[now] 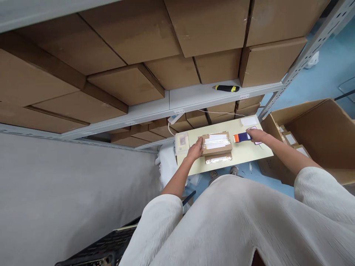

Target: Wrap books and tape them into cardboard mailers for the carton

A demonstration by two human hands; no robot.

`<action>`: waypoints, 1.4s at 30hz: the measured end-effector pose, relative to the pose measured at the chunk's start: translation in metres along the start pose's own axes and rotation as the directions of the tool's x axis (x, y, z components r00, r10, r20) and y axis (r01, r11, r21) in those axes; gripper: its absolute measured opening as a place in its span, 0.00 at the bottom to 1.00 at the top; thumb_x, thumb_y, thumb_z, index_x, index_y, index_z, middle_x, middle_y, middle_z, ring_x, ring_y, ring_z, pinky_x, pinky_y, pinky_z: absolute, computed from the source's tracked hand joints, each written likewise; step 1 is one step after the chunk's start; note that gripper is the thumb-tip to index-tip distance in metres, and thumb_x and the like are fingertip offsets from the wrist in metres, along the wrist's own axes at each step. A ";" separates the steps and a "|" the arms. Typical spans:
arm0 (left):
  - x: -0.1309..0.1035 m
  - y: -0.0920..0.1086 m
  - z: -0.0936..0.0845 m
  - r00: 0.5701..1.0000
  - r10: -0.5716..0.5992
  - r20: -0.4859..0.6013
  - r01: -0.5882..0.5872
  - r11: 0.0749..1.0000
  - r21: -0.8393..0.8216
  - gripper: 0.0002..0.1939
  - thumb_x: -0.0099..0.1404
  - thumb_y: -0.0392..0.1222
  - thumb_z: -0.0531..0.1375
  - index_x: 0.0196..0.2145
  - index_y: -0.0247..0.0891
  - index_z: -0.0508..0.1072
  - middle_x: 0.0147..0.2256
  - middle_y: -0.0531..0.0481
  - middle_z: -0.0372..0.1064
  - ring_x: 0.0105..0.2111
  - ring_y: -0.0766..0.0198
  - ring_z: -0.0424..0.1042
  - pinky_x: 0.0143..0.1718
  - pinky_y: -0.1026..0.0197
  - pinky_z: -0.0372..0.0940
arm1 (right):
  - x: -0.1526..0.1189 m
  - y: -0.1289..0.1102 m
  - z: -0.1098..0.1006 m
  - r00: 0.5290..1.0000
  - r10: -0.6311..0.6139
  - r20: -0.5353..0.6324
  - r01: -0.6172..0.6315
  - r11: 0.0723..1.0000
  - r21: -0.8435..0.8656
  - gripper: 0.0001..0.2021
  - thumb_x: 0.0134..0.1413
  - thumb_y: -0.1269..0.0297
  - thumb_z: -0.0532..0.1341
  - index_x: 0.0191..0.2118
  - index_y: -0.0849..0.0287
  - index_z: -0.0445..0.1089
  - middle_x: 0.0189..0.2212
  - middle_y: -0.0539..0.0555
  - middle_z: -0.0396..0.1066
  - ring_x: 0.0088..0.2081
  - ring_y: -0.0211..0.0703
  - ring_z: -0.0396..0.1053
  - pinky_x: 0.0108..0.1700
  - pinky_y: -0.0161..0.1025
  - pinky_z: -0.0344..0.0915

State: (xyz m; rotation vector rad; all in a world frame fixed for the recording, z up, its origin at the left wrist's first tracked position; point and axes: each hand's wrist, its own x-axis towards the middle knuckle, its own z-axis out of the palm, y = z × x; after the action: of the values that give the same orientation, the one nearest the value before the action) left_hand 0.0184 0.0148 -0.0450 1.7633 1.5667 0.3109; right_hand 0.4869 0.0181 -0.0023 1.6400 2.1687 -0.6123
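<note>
On the pale yellow tabletop (pixel 191 167) lies a small cardboard box (pixel 216 148) with a white label and shiny clear tape over its top. My left hand (pixel 195 148) grips the left end of this box, fingers at its top edge. A second taped cardboard package (pixel 219 159) shows along its near side. To the right, my right hand (pixel 255 135) is closed around a dark blue and orange tape dispenser (pixel 242 137), orange end toward the box with a small space between. Partly hidden by that hand, a flat phone-like thing (pixel 258 142) lies on the table.
Shelves of cardboard boxes (pixel 208 29) rise beyond the table, with a yellow-and-black utility knife (pixel 226 88) on the ledge. A large open carton (pixel 313 136) holding labelled packages stands right. White plastic wrap (pixel 166 162) hangs left. A power strip (pixel 175 118) sits behind the table.
</note>
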 end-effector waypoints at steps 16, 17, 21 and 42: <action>-0.003 0.004 -0.007 0.983 0.058 0.175 -0.081 0.989 0.124 0.54 0.69 0.42 0.67 0.84 0.43 0.44 0.83 0.39 0.43 0.78 0.38 0.58 0.77 0.43 0.55 | 0.018 -0.080 -0.007 0.999 0.042 -0.020 -0.045 0.969 -0.242 0.26 0.59 0.64 0.73 0.61 0.65 0.72 0.55 0.78 0.78 0.58 0.72 0.77 0.56 0.55 0.70; -0.003 0.004 -0.007 0.983 0.057 0.174 -0.079 0.990 0.120 0.54 0.69 0.42 0.67 0.84 0.43 0.45 0.83 0.39 0.42 0.78 0.38 0.57 0.77 0.43 0.55 | 0.019 -0.083 -0.002 0.998 0.063 -0.015 -0.064 0.971 -0.228 0.27 0.58 0.61 0.75 0.60 0.65 0.72 0.54 0.78 0.78 0.58 0.73 0.77 0.56 0.55 0.70; -0.004 0.003 -0.004 0.986 0.040 0.160 -0.060 0.991 0.118 0.53 0.69 0.41 0.67 0.83 0.44 0.46 0.82 0.40 0.44 0.78 0.39 0.58 0.77 0.43 0.56 | 0.020 -0.081 0.014 0.979 0.202 0.002 -0.201 0.975 -0.097 0.35 0.61 0.41 0.74 0.61 0.66 0.72 0.52 0.78 0.80 0.56 0.73 0.79 0.56 0.56 0.71; -0.002 -0.011 0.000 0.978 0.123 0.167 -0.144 0.983 0.118 0.50 0.71 0.39 0.63 0.84 0.42 0.45 0.82 0.42 0.45 0.80 0.42 0.53 0.79 0.42 0.53 | 0.021 -0.095 0.106 0.805 0.588 0.084 -0.580 0.747 0.325 0.22 0.77 0.62 0.54 0.69 0.64 0.63 0.64 0.75 0.69 0.66 0.63 0.69 0.60 0.56 0.70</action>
State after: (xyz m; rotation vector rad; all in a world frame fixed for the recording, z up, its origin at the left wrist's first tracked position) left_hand 0.0093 0.0123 -0.0514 1.9482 1.3845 0.1307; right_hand 0.3914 -0.0436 -0.0907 2.3688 1.4582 -0.7874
